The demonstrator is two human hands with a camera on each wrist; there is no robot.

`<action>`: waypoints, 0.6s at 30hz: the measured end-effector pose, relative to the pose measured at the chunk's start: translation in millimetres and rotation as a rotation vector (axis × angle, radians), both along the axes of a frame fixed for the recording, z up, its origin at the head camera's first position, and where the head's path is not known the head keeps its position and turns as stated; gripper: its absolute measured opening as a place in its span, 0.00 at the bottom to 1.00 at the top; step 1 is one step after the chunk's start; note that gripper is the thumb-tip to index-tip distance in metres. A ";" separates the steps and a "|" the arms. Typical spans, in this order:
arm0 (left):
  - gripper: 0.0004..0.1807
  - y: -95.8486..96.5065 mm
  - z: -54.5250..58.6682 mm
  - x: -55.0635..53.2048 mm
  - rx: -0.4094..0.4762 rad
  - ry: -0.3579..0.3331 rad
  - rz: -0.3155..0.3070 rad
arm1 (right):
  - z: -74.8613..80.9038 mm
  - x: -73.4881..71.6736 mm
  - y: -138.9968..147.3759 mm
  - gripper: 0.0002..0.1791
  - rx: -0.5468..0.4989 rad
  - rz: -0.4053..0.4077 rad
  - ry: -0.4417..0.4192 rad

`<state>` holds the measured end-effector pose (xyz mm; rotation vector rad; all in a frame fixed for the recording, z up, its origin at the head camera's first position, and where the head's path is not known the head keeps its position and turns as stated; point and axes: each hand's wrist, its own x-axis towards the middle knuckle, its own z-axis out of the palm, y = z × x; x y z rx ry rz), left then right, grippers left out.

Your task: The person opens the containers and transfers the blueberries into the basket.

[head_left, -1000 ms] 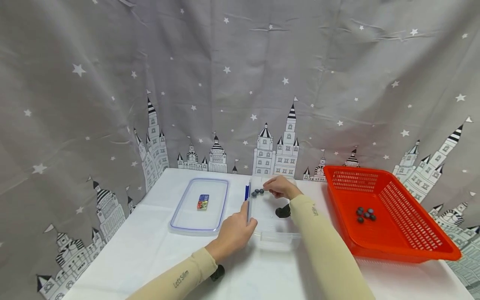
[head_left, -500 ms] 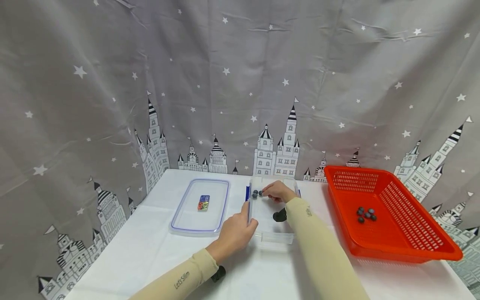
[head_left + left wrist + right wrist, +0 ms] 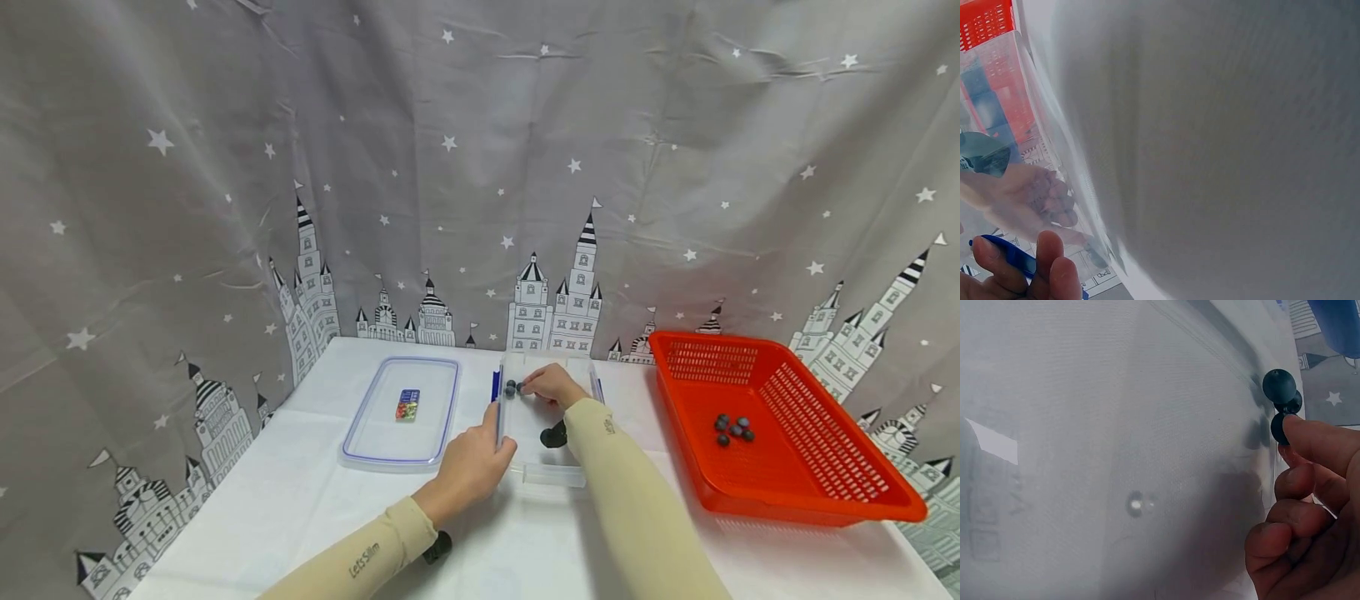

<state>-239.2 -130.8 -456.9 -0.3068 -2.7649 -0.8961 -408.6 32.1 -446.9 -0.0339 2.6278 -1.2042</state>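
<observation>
In the head view, a clear plastic box (image 3: 553, 476) stands at the middle of the table. My left hand (image 3: 472, 462) grips its left wall, and the left wrist view shows fingertips (image 3: 1050, 250) near a blue clip (image 3: 1017, 257). Inside the box, my right hand (image 3: 553, 385) is at the far left corner. Its thumb and forefinger pinch a dark blueberry (image 3: 1279, 429), seen in the right wrist view. Two other blueberries (image 3: 1279, 386) lie right beside that one, against the box wall. The right fingertips partly cover the pinched berry.
Left of the box lies a clear lid with a blue seal (image 3: 360, 425), bearing a small colourful label (image 3: 407, 406). At right stands a red plastic basket (image 3: 686, 442) holding several blueberries (image 3: 733, 429). A grey printed curtain (image 3: 480, 167) hangs behind the white table (image 3: 300, 492).
My right hand has shifted slightly left and towards me, closing in on the berries and pinching one. The berries sit a little differently in the corner. My left hand stays on the box.
</observation>
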 end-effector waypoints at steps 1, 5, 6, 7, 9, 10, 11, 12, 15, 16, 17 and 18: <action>0.39 0.1 -0.2 -0.3 0.004 -0.003 -0.001 | -0.6 0.0 -0.1 0.14 0.001 -0.001 0.005; 0.39 0.8 0.5 -0.1 0.013 -0.016 0.000 | -2.0 -0.7 0.0 0.13 0.015 -0.011 0.006; 0.39 1.0 0.8 0.2 0.014 -0.019 0.000 | -2.0 -0.7 0.4 0.12 0.018 -0.010 0.004; 0.39 1.1 1.2 0.5 0.013 -0.020 0.001 | -1.4 0.0 0.8 0.12 0.018 -0.007 0.001; 0.40 1.2 1.9 1.3 0.011 -0.022 0.002 | -0.3 1.0 1.6 0.13 0.025 0.002 -0.005; 0.40 1.1 2.0 1.5 0.011 -0.022 0.003 | 0.3 2.2 2.3 0.13 0.024 0.011 -0.006; 0.40 1.0 2.1 1.8 0.010 -0.022 0.003 | 1.0 2.9 3.1 0.13 0.024 0.016 -0.014; 0.40 0.9 2.1 2.0 0.009 -0.022 0.003 | 1.8 3.7 3.7 0.14 0.026 0.023 -0.019; 0.40 0.3 2.1 2.4 0.006 -0.019 0.004 | 5.1 6.1 5.0 0.14 0.030 0.044 -0.036; 0.40 0.1 2.1 2.4 0.006 -0.018 0.004 | 6.3 6.9 5.3 0.14 0.033 0.051 -0.038; 0.40 -0.2 2.1 2.4 0.004 -0.016 0.005 | 7.8 7.3 5.3 0.14 0.035 0.059 -0.040; 0.40 -0.5 2.1 2.3 0.003 -0.014 0.006 | 9.7 7.8 5.1 0.13 0.033 0.067 -0.040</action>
